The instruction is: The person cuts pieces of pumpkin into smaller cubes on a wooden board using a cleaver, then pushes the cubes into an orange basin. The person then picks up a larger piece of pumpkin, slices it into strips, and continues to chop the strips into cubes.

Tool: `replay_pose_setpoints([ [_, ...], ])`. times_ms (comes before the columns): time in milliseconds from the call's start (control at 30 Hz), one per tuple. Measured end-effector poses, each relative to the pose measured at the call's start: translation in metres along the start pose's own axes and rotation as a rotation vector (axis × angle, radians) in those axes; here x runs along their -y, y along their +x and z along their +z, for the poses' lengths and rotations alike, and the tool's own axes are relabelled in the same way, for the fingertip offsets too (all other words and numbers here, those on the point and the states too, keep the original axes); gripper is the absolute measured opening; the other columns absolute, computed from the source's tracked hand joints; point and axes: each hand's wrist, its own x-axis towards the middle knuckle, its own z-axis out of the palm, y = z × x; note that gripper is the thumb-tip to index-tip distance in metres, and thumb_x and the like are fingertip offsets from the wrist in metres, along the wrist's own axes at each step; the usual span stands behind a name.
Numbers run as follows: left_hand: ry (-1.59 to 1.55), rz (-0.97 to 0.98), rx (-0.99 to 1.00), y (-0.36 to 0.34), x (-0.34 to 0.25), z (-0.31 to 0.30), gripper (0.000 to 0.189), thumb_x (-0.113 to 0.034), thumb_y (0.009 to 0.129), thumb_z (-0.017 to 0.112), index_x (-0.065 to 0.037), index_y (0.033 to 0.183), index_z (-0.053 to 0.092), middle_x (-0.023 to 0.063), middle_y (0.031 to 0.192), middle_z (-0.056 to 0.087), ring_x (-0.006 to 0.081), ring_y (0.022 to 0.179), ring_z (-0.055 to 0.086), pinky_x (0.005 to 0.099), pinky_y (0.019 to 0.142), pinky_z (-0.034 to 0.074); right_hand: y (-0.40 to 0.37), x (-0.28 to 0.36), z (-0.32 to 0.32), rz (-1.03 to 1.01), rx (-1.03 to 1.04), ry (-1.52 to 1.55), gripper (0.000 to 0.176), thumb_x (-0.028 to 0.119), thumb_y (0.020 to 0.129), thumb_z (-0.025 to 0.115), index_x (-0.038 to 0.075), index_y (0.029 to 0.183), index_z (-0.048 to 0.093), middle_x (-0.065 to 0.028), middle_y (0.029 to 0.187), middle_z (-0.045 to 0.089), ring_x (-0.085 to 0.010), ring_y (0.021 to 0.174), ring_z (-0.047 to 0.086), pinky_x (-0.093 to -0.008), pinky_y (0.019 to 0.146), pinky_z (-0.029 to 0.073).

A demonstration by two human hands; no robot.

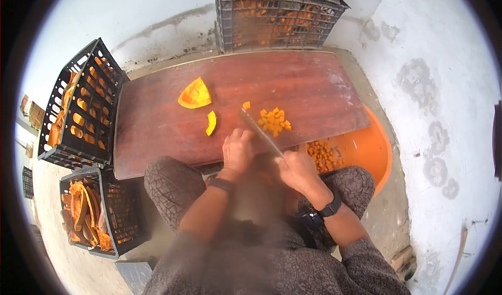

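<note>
My right hand (299, 170) is wrapped round the handle of a knife (263, 133), whose long blade slants up and left across the board. Close beside the blade's left side, my left hand (238, 147) rests on the board with its fingers curled in; whatever they may hold is hidden. Several small orange pumpkin cubes (273, 121) lie to the right of the blade, and one pumpkin cube (247, 105) sits by its tip. Farther left are a large pumpkin wedge (196, 95) and a thin curved pumpkin slice (211, 123).
The reddish-brown board (157, 117) spans the space before my knees. An orange tub (380, 148) with pumpkin cubes (324, 156) stands partly under its right edge. Black crates with pumpkin pieces stand at the left (99, 101), lower left (107, 211) and back (277, 23). A white wall rises at right.
</note>
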Motion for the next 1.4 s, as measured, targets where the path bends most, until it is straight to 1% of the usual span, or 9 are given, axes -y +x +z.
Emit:
replay_pose_setpoints([
  [200,0.009,0.001,-0.046,0.003,-0.003,-0.001,0.011,-0.004,0.078,0.059,-0.01,0.087,0.063,0.0104,0.086,0.062,0.0348,0.077,0.06,0.0437,0.07,0.048,-0.003,0.0,-0.003,-0.023,-0.01,-0.009,0.031,0.025,0.089,0.058,-0.004,0.078,0.064,-0.0267,0.071,0.062,-0.0445,0.071,0.062,-0.05,0.067,0.05],
  [300,-0.002,-0.006,-0.007,0.003,-0.006,-0.006,0.018,-0.004,0.075,0.055,-0.01,0.089,0.064,0.0106,0.086,0.061,0.0308,0.084,0.06,0.0426,0.075,0.045,-0.003,0.0,-0.003,-0.039,-0.009,0.0,0.031,0.024,0.089,0.058,-0.004,0.077,0.063,-0.0267,0.071,0.062,-0.0445,0.072,0.062,-0.0499,0.067,0.049],
  [400,-0.016,0.003,0.006,0.002,-0.005,-0.008,0.019,-0.004,0.075,0.055,-0.009,0.09,0.065,0.0114,0.087,0.061,0.0312,0.085,0.06,0.0422,0.076,0.045,-0.002,0.0,-0.002,-0.006,0.0,0.007,0.031,0.025,0.089,0.058,-0.004,0.078,0.064,-0.027,0.073,0.062,-0.0439,0.074,0.062,-0.0496,0.068,0.049],
  [467,-0.003,0.053,-0.056,0.003,-0.004,-0.007,0.01,-0.004,0.077,0.062,-0.008,0.086,0.063,0.0121,0.083,0.061,0.0343,0.079,0.06,0.043,0.072,0.048,-0.001,0.0,-0.002,0.002,0.024,0.025,0.03,0.024,0.089,0.058,-0.004,0.08,0.064,-0.0275,0.074,0.063,-0.0438,0.076,0.063,-0.0499,0.07,0.049],
  [800,-0.064,-0.004,-0.024,0.001,0.008,0.002,0.005,-0.004,0.081,0.059,-0.005,0.085,0.06,0.0159,0.083,0.059,0.0382,0.078,0.06,0.0463,0.069,0.049,0.006,0.011,-0.003,0.008,0.117,-0.045,0.03,0.022,0.089,0.056,-0.005,0.086,0.067,-0.0263,0.08,0.065,-0.043,0.082,0.063,-0.0508,0.072,0.048],
  [900,-0.054,-0.035,0.007,0.003,0.01,0.002,0.006,-0.004,0.081,0.059,-0.005,0.086,0.06,0.016,0.084,0.059,0.0387,0.079,0.06,0.0471,0.07,0.05,0.012,0.008,0.008,0.005,0.118,-0.043,0.028,0.022,0.088,0.058,-0.005,0.085,0.067,-0.0253,0.082,0.066,-0.042,0.083,0.064,-0.0499,0.074,0.049],
  [967,-0.03,-0.099,0.051,0.005,0.011,0.001,0.005,-0.004,0.081,0.059,-0.006,0.086,0.06,0.0162,0.084,0.059,0.0391,0.078,0.061,0.0478,0.068,0.05,0.019,0.006,0.02,-0.028,0.118,-0.085,0.013,0.011,0.079,0.058,0.001,0.076,0.067,-0.0203,0.079,0.066,-0.0382,0.079,0.065,-0.0484,0.072,0.051],
  [1067,-0.013,-0.064,0.083,0.002,0.014,0.004,0.005,-0.005,0.081,0.06,-0.006,0.086,0.059,0.0162,0.086,0.059,0.0392,0.078,0.061,0.0474,0.067,0.051,0.023,0.012,0.023,-0.015,0.1,-0.087,0.013,0.009,0.077,0.056,0.002,0.077,0.067,-0.0202,0.08,0.067,-0.038,0.079,0.065,-0.0475,0.072,0.052],
  [1400,-0.124,-0.046,0.032,0.0,0.008,-0.003,0.01,-0.006,0.084,0.059,-0.007,0.093,0.063,0.016,0.09,0.062,0.0386,0.082,0.062,0.0453,0.071,0.052,0.035,-0.018,0.034,0.048,0.023,0.064,0.025,0.022,0.088,0.057,0.001,0.078,0.066,-0.0225,0.081,0.065,-0.0409,0.083,0.063,-0.0498,0.073,0.048],
])
